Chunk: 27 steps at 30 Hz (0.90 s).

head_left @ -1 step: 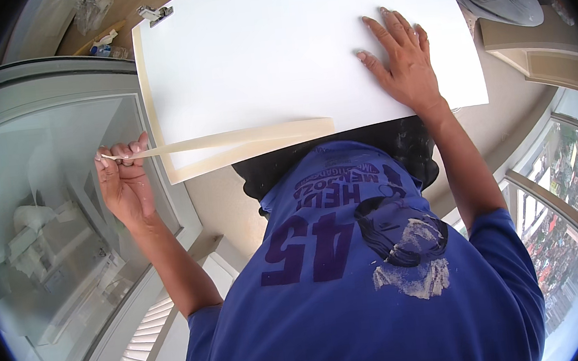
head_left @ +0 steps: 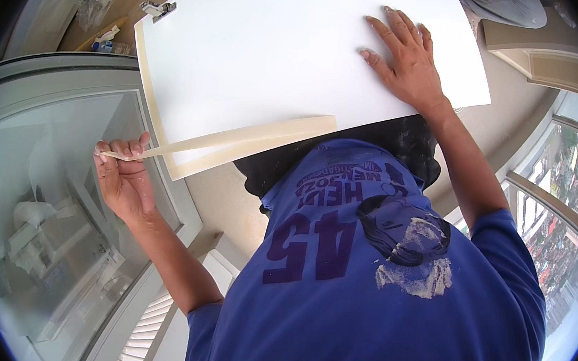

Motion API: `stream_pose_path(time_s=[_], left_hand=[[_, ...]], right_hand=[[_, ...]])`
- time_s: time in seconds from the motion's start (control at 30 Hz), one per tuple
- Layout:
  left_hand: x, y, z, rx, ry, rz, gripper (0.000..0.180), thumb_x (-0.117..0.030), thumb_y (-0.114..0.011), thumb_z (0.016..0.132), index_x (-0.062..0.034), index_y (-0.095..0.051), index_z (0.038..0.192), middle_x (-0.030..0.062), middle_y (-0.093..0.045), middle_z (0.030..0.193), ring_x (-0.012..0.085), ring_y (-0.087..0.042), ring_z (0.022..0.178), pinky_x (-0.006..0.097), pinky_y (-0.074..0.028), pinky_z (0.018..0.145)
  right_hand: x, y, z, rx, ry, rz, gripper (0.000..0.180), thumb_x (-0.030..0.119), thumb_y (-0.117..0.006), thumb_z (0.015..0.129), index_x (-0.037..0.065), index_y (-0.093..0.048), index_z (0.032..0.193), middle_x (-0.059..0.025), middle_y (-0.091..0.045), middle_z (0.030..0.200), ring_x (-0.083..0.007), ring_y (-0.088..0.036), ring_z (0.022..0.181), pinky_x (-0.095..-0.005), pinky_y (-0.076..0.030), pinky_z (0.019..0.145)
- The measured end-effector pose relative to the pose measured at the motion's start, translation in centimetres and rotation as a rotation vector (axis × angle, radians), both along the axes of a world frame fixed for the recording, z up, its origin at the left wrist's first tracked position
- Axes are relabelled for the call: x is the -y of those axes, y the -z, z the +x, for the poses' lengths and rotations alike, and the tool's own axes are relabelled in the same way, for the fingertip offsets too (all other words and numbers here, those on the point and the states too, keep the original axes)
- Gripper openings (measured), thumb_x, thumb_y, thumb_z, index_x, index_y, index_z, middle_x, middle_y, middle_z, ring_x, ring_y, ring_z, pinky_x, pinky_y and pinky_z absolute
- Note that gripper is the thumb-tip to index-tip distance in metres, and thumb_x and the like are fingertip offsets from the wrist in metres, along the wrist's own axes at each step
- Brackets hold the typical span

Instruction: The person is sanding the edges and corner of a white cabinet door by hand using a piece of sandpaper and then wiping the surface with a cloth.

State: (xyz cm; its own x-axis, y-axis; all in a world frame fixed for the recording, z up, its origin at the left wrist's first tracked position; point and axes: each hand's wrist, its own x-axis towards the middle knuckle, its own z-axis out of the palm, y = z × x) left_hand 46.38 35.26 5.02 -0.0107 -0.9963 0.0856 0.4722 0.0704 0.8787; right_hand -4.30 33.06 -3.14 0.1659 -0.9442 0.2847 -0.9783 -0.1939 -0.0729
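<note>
A large white sheet lies in front of me, bordered by cream masking tape along its left edge and part of its near edge. My left hand is closed, pinching the loose end of a masking tape strip just past the sheet's left side. From there the strip runs taut to the right, raised off the sheet, and meets the near edge around the middle. My right hand rests palm down on the right part of the sheet, fingers spread.
A metal binder clip grips the far left corner. To the left stands a glass panel in a pale frame. Beyond the far right corner, a person's grey trouser leg shows. Plastic bags and a bottle lie at the far left.
The sheet and clip sit very slightly farther right in the picture. My left hand keeps its pinch on the tape, and my right hand stays flat on the sheet.
</note>
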Motion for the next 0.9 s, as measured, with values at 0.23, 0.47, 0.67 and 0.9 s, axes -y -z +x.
stream_pose_path(time_s=[0.23,0.47,0.67,0.9], left_hand=[[-0.2,-7.7,1.0,0.131,-0.112,-0.147,0.016,-0.017,-0.058,0.107,-0.0058,-0.057,0.119,0.0028,-0.044,0.09,0.0185,-0.043,0.084,0.037,-0.039,0.077],[-2.0,-16.3,11.6,0.314,-0.334,-0.375,0.015,-0.015,-0.05,0.107,-0.0013,-0.053,0.102,0.0069,-0.042,0.086,0.0214,-0.04,0.079,0.037,-0.038,0.071],[-5.1,-23.9,17.6,0.7,-1.131,-0.623,0.02,0.007,-0.048,0.089,-0.0026,-0.04,0.073,0.0137,-0.041,0.075,0.0228,-0.035,0.061,0.033,-0.032,0.053],[-4.5,-23.5,16.6,1.109,-1.051,-0.572,0.021,-0.016,-0.054,0.104,0.0008,-0.057,0.092,0.0088,-0.056,0.074,0.012,-0.045,0.059,0.027,-0.033,0.051]], right_hand=[[0.4,0.8,-0.4,0.003,-0.032,0.012,0.057,0.055,-0.055,0.106,0.021,-0.059,0.152,-0.0161,-0.051,0.16,-0.0334,-0.043,0.153,-0.0601,-0.022,0.128],[0.7,1.2,-0.5,0.022,-0.088,0.023,0.053,0.048,-0.058,0.106,0.017,-0.061,0.149,-0.0162,-0.055,0.157,-0.0333,-0.046,0.15,-0.0608,-0.023,0.127],[0.9,1.1,-0.2,0.009,-0.116,0.001,0.052,0.044,-0.059,0.105,0.015,-0.062,0.149,-0.016,-0.056,0.156,-0.0329,-0.047,0.149,-0.0607,-0.025,0.126],[1.1,1.3,-0.1,-0.031,-0.115,-0.003,0.051,0.045,-0.057,0.107,0.017,-0.061,0.15,-0.015,-0.056,0.156,-0.032,-0.048,0.149,-0.0569,-0.022,0.128]])
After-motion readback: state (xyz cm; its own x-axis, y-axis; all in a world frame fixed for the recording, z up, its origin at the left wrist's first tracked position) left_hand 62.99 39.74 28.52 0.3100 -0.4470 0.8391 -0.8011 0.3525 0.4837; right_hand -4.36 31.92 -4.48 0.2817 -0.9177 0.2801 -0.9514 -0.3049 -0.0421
